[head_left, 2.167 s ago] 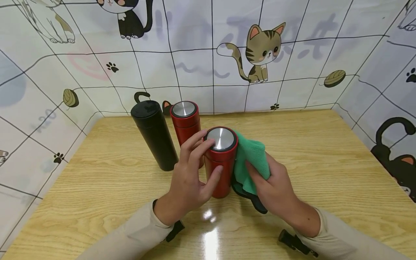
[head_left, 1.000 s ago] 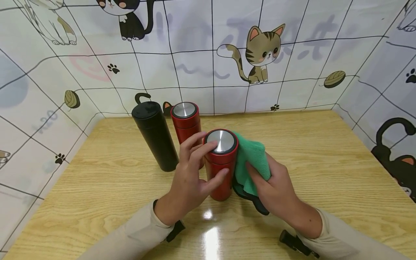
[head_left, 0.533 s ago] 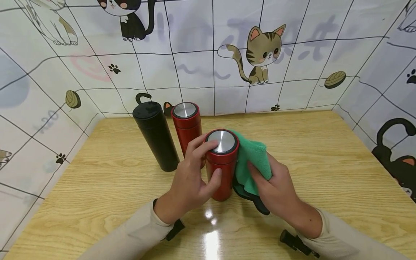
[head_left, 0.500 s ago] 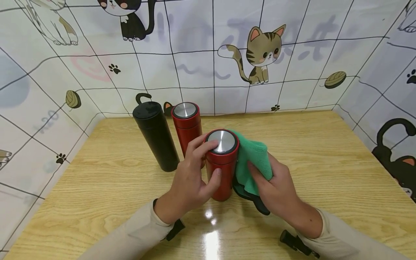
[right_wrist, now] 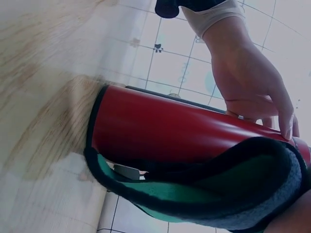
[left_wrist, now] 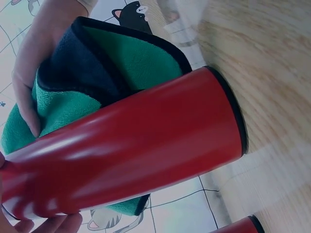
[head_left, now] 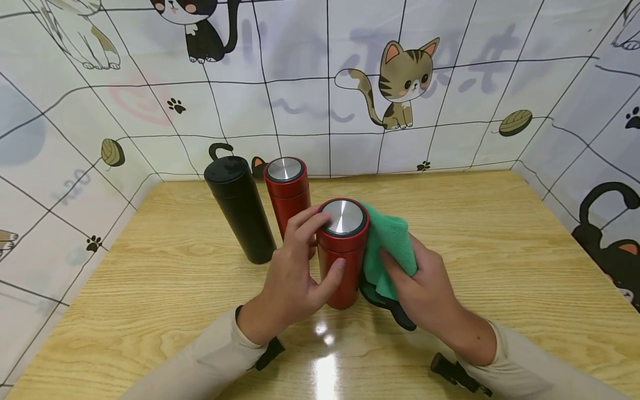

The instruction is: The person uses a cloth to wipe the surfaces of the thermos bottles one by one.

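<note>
A red thermos flask [head_left: 342,266] with a silver-topped lid stands upright in front of me. My left hand [head_left: 290,272] grips its upper part from the left, thumb along the near side and index fingertip at the lid's rim. My right hand [head_left: 425,283] holds a folded green cloth [head_left: 390,239] with a dark edge and dark backing against the flask's right side. In the left wrist view the cloth [left_wrist: 68,107] lies along the flask [left_wrist: 146,141]. The right wrist view shows the cloth [right_wrist: 194,194] bunched beside it, with the left thumb [right_wrist: 284,116] on the red wall.
Behind my left hand stand a second red thermos flask [head_left: 286,194] with a silver-topped lid and a taller black flask [head_left: 240,211]. All are on a wood-grain table [head_left: 500,250]. A cat-patterned cloth wall [head_left: 300,100] closes off the back and sides.
The held flask has shifted very slightly to the right, and my left index fingertip has drawn back toward the lid's rim. My right hand keeps the cloth at the same side.
</note>
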The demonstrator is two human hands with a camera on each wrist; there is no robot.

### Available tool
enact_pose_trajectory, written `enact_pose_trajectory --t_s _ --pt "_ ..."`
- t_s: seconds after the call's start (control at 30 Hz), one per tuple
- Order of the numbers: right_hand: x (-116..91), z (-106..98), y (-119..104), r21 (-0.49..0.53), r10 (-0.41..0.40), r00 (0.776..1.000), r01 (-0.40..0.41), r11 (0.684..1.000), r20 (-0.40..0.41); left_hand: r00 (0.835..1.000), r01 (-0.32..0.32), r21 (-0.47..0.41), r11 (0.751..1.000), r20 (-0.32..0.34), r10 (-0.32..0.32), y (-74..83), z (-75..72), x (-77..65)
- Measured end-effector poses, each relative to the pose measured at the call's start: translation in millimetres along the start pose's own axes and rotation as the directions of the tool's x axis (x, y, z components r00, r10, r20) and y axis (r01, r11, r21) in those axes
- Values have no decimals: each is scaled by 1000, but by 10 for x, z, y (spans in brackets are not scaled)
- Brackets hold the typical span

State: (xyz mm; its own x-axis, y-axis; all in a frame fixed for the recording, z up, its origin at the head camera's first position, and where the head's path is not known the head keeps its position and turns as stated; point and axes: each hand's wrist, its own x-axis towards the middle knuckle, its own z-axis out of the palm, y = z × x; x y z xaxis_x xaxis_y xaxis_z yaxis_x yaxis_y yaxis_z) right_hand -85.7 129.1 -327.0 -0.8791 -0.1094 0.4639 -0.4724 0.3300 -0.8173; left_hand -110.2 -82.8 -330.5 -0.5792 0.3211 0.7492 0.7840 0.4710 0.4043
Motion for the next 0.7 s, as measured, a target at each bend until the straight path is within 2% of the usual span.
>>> enact_pose_trajectory --t_s 0.2,0.27,0.5,0.7 --pt "-19 -7 -7 34 -77 993 80 996 -86 1000 0 -1 1000 -5 0 -4 -3 16" --pt "-15 -9 -2 39 -100 991 104 994 -89 1000 4 3 1000 -4 -4 -4 -4 17" --pt "11 -3 57 -9 -27 999 27 1000 24 998 65 -25 998 7 -65 -14 -9 9" --pt "-2 -18 3 -11 -43 999 43 999 -22 996 81 -14 997 24 -80 -26 -10 7"
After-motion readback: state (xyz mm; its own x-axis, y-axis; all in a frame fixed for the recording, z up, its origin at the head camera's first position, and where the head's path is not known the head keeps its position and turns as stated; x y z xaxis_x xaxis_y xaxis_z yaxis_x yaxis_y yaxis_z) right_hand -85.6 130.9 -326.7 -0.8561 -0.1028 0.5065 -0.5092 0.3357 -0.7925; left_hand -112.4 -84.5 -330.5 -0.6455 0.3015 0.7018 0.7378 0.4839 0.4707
